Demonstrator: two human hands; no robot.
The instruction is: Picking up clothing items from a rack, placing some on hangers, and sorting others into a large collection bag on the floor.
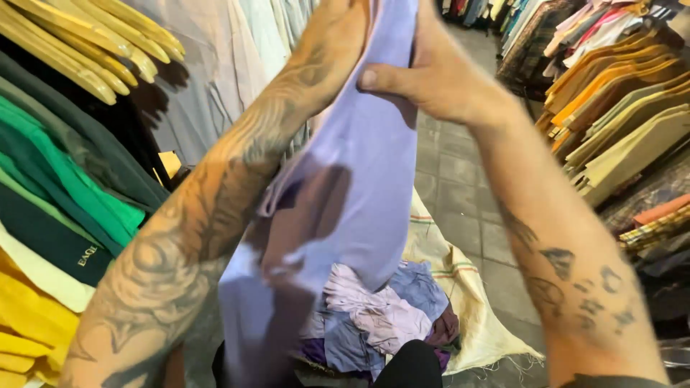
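Both arms are up, lifting a lilac garment (pixel 359 179) at twelve o'clock. The right hand (pixel 431 75) pinches its upper edge, thumb pressed on the cloth; the left hand (pixel 345 21) runs out of frame at the top, so its grip cannot be told. The cloth hangs down and hides part of the clothes heap (pixel 381 316) in a woven sack (pixel 460 287) at six. Folded shirts (pixel 57 194) at nine, stacked shirts (pixel 625 122) at three.
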